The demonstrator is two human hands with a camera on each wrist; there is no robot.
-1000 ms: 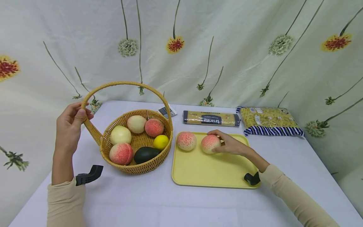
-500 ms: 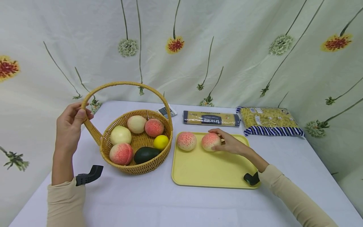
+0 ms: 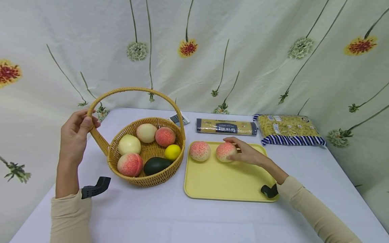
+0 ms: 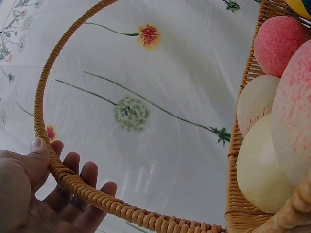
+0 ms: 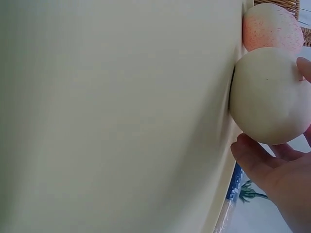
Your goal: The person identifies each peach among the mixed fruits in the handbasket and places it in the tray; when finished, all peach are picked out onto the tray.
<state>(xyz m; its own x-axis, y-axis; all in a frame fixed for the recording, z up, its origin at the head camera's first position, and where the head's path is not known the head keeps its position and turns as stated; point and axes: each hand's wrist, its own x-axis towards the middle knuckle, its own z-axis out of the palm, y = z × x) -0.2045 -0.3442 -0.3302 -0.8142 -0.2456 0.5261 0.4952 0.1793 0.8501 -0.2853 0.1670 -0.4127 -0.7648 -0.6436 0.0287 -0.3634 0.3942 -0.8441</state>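
Note:
My left hand (image 3: 74, 131) holds the left side of the wicker basket's arched handle (image 4: 82, 189), thumb on one side and fingers behind it. Inside the basket (image 3: 146, 182) lie a red-and-cream peach (image 3: 130, 165), a redder peach (image 3: 165, 136), two pale round fruits (image 3: 129, 145), a lemon (image 3: 172, 152) and a dark green avocado (image 3: 156, 165). My right hand (image 3: 247, 153) grips a pink-topped peach (image 3: 226, 152) at the yellow tray's (image 3: 218, 185) far side, thumb and fingers around it. In the right wrist view its pale side (image 5: 269, 97) shows. A speckled peach (image 3: 200, 151) sits left of it.
Behind the tray lies a long spaghetti pack (image 3: 226, 127). To its right is a bag of pasta (image 3: 288, 130) with a striped edge. A paper tag (image 3: 179, 118) lies behind the basket. A flowered cloth (image 3: 212, 67) hangs behind the table.
My right hand and the peach it grips have shifted very slightly away from me. My left hand and the basket stay put.

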